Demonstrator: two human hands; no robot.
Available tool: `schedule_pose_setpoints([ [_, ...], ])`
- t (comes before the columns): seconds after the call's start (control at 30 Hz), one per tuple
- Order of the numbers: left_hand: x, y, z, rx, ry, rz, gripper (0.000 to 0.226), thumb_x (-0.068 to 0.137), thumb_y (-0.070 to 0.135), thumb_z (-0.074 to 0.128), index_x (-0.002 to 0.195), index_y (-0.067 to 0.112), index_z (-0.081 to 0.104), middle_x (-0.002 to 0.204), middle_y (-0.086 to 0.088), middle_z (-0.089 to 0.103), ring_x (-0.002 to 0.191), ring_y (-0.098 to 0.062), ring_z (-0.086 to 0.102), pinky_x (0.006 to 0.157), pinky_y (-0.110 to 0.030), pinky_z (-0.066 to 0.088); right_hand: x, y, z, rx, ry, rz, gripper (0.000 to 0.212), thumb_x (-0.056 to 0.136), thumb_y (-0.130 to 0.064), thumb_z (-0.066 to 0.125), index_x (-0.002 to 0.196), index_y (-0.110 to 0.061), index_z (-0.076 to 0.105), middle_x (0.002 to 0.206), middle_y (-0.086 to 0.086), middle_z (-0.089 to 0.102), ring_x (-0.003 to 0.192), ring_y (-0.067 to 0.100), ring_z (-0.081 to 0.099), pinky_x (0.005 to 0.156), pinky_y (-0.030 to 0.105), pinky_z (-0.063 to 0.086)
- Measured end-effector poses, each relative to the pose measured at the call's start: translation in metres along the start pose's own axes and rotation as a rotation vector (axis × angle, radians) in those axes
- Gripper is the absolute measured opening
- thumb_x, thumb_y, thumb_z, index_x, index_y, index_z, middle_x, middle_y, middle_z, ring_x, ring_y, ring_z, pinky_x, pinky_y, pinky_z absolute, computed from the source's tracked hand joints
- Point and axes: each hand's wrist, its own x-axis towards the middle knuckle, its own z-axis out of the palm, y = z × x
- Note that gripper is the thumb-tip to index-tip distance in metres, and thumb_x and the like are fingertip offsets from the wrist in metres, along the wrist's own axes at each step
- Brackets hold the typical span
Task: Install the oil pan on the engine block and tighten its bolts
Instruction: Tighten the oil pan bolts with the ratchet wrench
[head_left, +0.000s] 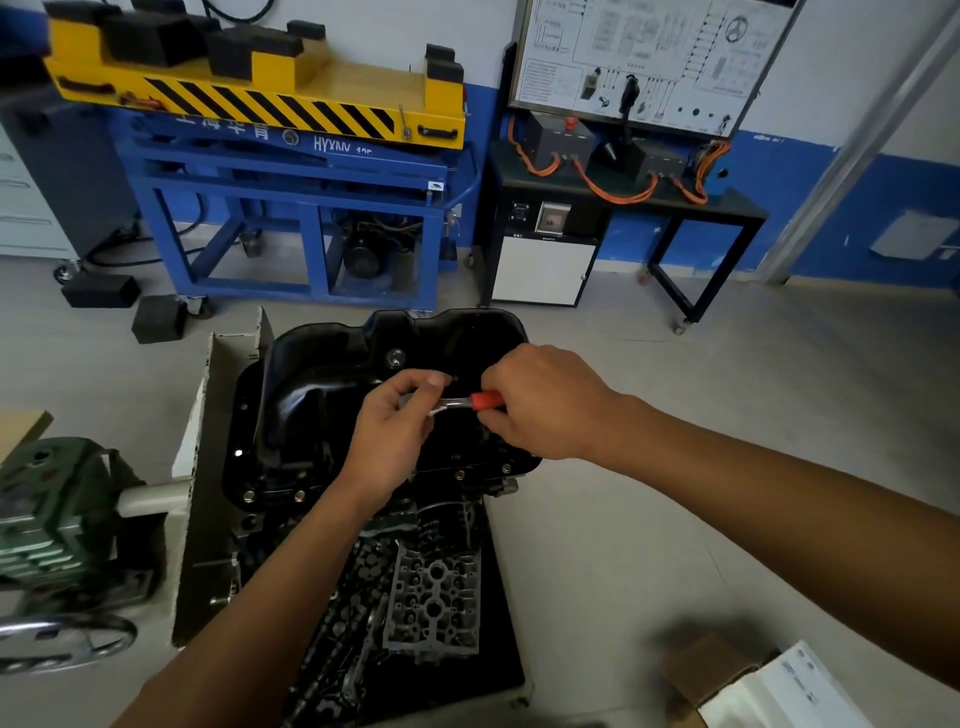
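Black oil pan (332, 395) seated sump-up on the engine block (249, 522), bolts (460, 474) showing along its near flange | my left hand (389, 436): grip pinching the silver shaft of a red-handled tool (485, 400) | my right hand (540, 405): grip curled round the red handle (tool tip hidden) | both hands above the pan's right half

Workshop room. Grey concrete floor (701, 405). Back wall (909, 208) white above, blue band below. Left of centre: blue steel cart (291, 176) on castors, yellow top with black hazard stripes. Two black foam blocks (158, 318) on floor just beside it. Right: black-framed bench (737, 208) carrying orange cables, with white wiring-diagram board (649, 52) upright behind. Pale drawer cabinet (21, 208) at far left. Soft, even light.
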Motion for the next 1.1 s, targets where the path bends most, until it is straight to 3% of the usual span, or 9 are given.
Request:
schedule_pose_setpoints([
  [0.13, 0.003, -0.002, 0.006, 0.075, 0.091, 0.041, 0.029, 0.106, 0.021, 0.048, 0.087, 0.011, 0.068, 0.051, 0.011, 0.044, 0.048, -0.004, 0.038, 0.049, -0.018, 0.036, -0.013, -0.018, -0.011, 0.203, -0.225, -0.034, 0.049, 0.087, -0.050, 0.065, 0.052, -0.017, 0.061, 0.051, -0.003, 0.064, 0.049, 0.011, 0.058, 0.054, 0.031, 0.052],
  [0.27, 0.004, -0.006, 0.009, 0.124, 0.026, 0.099, 0.030, 0.107, 0.020, 0.046, 0.088, 0.009, 0.068, 0.068, -0.029, 0.050, 0.063, -0.026, 0.044, 0.060, -0.037, 0.039, -0.012, -0.038, -0.006, 0.278, -0.243, -0.090, 0.060, 0.087, -0.053, 0.068, 0.044, -0.022, 0.041, 0.035, -0.012, 0.045, 0.040, 0.007, 0.047, 0.046, 0.030, 0.036],
  [0.33, 0.004, -0.006, 0.008, 0.114, 0.019, 0.091, 0.030, 0.107, 0.020, 0.044, 0.090, 0.013, 0.068, 0.070, -0.021, 0.052, 0.065, -0.025, 0.044, 0.061, -0.035, 0.039, -0.010, -0.042, -0.005, 0.342, -0.244, -0.100, 0.059, 0.088, -0.050, 0.069, 0.044, -0.023, 0.039, 0.037, -0.019, 0.045, 0.044, 0.001, 0.050, 0.046, 0.027, 0.031],
  [0.47, 0.006, -0.005, 0.003, 0.070, -0.007, 0.049, 0.028, 0.101, 0.028, 0.042, 0.087, 0.019, 0.064, 0.068, 0.008, 0.055, 0.065, -0.012, 0.045, 0.062, -0.027, 0.039, -0.007, -0.039, -0.005, 0.369, -0.290, -0.086, 0.062, 0.087, -0.051, 0.070, 0.042, -0.022, 0.039, 0.032, -0.011, 0.040, 0.040, 0.006, 0.046, 0.047, 0.028, 0.031],
  [0.7, 0.005, -0.003, -0.003, 0.055, -0.159, -0.034, 0.026, 0.101, 0.029, 0.042, 0.090, 0.023, 0.066, 0.060, 0.005, 0.045, 0.055, -0.007, 0.039, 0.051, -0.024, 0.032, -0.001, -0.019, -0.014, 0.129, -0.425, -0.007, 0.053, 0.081, -0.052, 0.075, 0.047, -0.020, 0.050, 0.034, -0.010, 0.044, 0.044, 0.010, 0.045, 0.047, 0.026, 0.037],
  [0.87, 0.005, 0.000, 0.001, 0.087, -0.229, -0.104, 0.030, 0.109, 0.015, 0.035, 0.118, 0.013, 0.063, 0.055, 0.016, 0.049, 0.049, 0.001, 0.047, 0.050, -0.014, 0.040, 0.001, -0.002, -0.013, -0.152, -0.210, 0.024, 0.046, 0.081, -0.043, 0.075, 0.057, -0.025, 0.040, 0.061, -0.004, 0.045, 0.052, 0.012, 0.041, 0.047, 0.027, 0.025],
  [0.93, 0.007, 0.002, 0.001, 0.065, -0.254, -0.132, 0.032, 0.109, 0.016, 0.035, 0.127, 0.013, 0.061, 0.051, 0.012, 0.039, 0.045, -0.003, 0.037, 0.047, -0.017, 0.033, 0.006, 0.003, -0.010, -0.204, -0.105, 0.043, 0.042, 0.085, -0.036, 0.071, 0.061, -0.023, 0.039, 0.070, -0.003, 0.044, 0.055, 0.015, 0.039, 0.050, 0.028, 0.026],
  [1.03, 0.011, -0.001, -0.001, 0.028, -0.316, -0.128, 0.032, 0.108, 0.018, 0.036, 0.129, 0.011, 0.059, 0.050, 0.009, 0.034, 0.044, -0.008, 0.028, 0.048, -0.026, 0.020, 0.011, 0.005, -0.005, -0.218, 0.009, 0.045, 0.016, 0.091, -0.031, 0.063, 0.080, -0.021, 0.059, 0.084, 0.000, 0.048, 0.068, 0.020, 0.048, 0.058, 0.032, 0.034],
  [1.1, 0.013, -0.002, -0.004, -0.009, -0.373, -0.112, 0.034, 0.103, 0.025, 0.042, 0.126, 0.011, 0.063, 0.049, 0.009, 0.033, 0.044, -0.009, 0.026, 0.049, -0.030, 0.016, 0.014, 0.005, -0.001, -0.221, 0.057, 0.038, 0.014, 0.093, -0.032, 0.060, 0.091, -0.020, 0.066, 0.087, 0.000, 0.049, 0.071, 0.020, 0.047, 0.061, 0.033, 0.037],
])
